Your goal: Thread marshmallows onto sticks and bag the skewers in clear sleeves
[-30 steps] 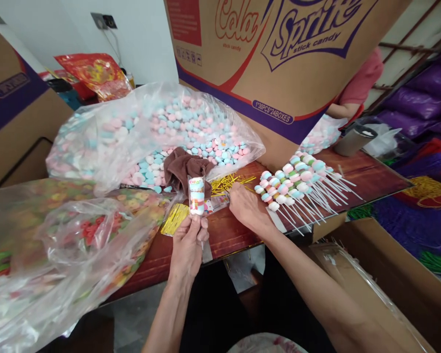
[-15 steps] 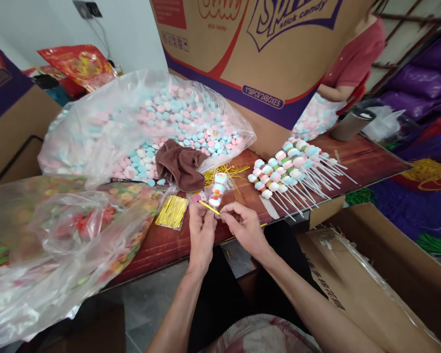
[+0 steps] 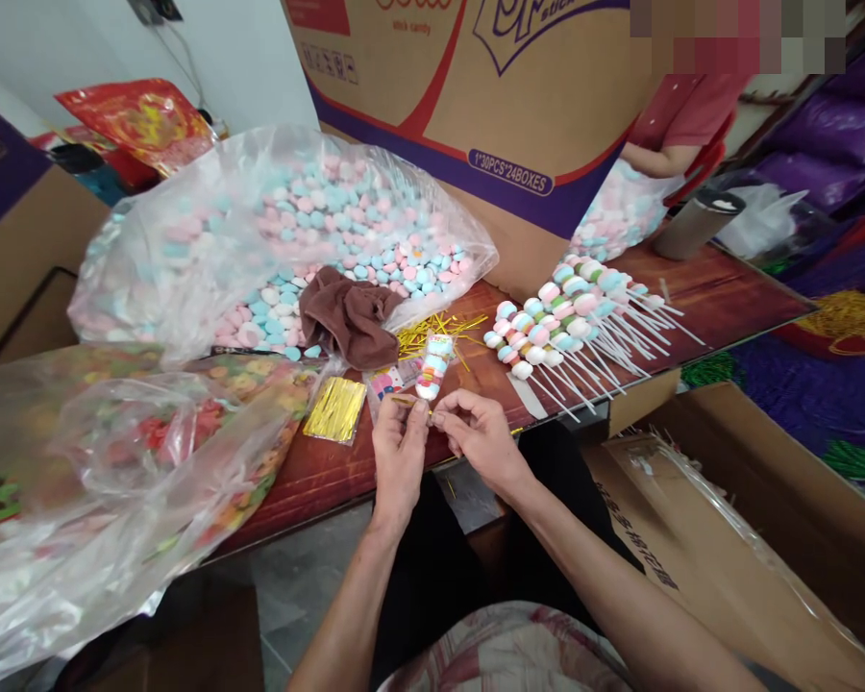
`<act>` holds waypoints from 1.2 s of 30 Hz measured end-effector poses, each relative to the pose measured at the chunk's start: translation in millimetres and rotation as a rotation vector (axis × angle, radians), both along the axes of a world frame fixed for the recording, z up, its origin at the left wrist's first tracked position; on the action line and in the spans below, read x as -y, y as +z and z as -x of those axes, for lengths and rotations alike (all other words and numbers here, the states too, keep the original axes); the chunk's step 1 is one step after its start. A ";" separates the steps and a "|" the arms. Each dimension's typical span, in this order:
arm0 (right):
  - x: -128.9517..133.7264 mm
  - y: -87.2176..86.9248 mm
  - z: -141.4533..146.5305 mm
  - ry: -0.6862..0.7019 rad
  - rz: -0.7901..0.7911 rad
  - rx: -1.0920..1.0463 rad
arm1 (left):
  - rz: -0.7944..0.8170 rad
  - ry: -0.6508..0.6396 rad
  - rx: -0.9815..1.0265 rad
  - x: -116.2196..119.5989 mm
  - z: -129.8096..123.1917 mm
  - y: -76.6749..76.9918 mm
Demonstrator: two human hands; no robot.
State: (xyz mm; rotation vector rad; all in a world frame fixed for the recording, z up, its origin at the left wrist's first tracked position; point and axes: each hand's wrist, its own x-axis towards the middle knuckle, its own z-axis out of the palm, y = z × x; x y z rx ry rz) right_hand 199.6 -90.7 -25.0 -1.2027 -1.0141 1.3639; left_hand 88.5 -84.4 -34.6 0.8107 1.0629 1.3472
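Note:
A marshmallow stick (image 3: 433, 366) in a clear wrapper points away from me, its lower end at my fingertips. My left hand (image 3: 399, 444) is closed at the wrapper's gathered end, thumb pressed on the fingers. A gold twist tie (image 3: 404, 399) crosses by the left fingertips. Pinching close beside them, my right hand (image 3: 481, 440) has thumb and forefinger at the tie's other end, which is mostly hidden. Left of my hands lies a packet of gold twist ties (image 3: 335, 409); loose gold ties (image 3: 443, 334) are scattered behind the wrapped stick.
Unwrapped marshmallow sticks (image 3: 562, 322) are piled at the right. Behind are a brown cloth (image 3: 350, 317), a big bag of marshmallows (image 3: 281, 211) and a tall carton (image 3: 432, 115). An open carton (image 3: 692, 519) stands below right. Another person's sleeve (image 3: 692, 111) shows beyond.
The gold tie, earlier stretched straight between my hands, is now mostly hidden around the fingertips. My hands are slightly closer together. The view has shifted a little.

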 end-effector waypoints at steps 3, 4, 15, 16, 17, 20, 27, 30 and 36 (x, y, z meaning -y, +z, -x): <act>-0.9 -0.8 -0.2 0.029 0.024 -0.073 | -0.064 -0.004 -0.042 0.6 1.0 1.9; -0.9 -1.3 -0.6 0.039 0.023 -0.078 | -0.059 -0.016 -0.028 1.1 1.0 3.4; 2.0 18.9 -19.9 0.292 -0.282 0.171 | 0.448 -0.431 0.561 7.4 16.3 31.6; 1.4 19.9 -21.4 0.310 -0.310 0.247 | 0.442 -0.441 0.524 7.3 15.7 31.6; 0.9 20.1 -22.1 0.298 -0.342 0.333 | 0.415 -0.427 0.461 7.3 14.0 30.7; 0.8 19.2 -20.3 0.165 -0.423 0.561 | 0.219 -0.238 0.201 9.0 3.6 24.1; -1.7 26.8 -28.1 0.221 -0.119 0.355 | -0.011 -0.116 -0.068 14.0 -8.1 18.0; -0.9 26.3 -32.6 0.237 -0.144 0.311 | 0.145 -0.168 0.121 5.4 -4.4 23.0; 0.6 13.2 -39.5 -0.014 -0.814 0.850 | 0.454 -0.302 0.522 -7.5 0.4 35.1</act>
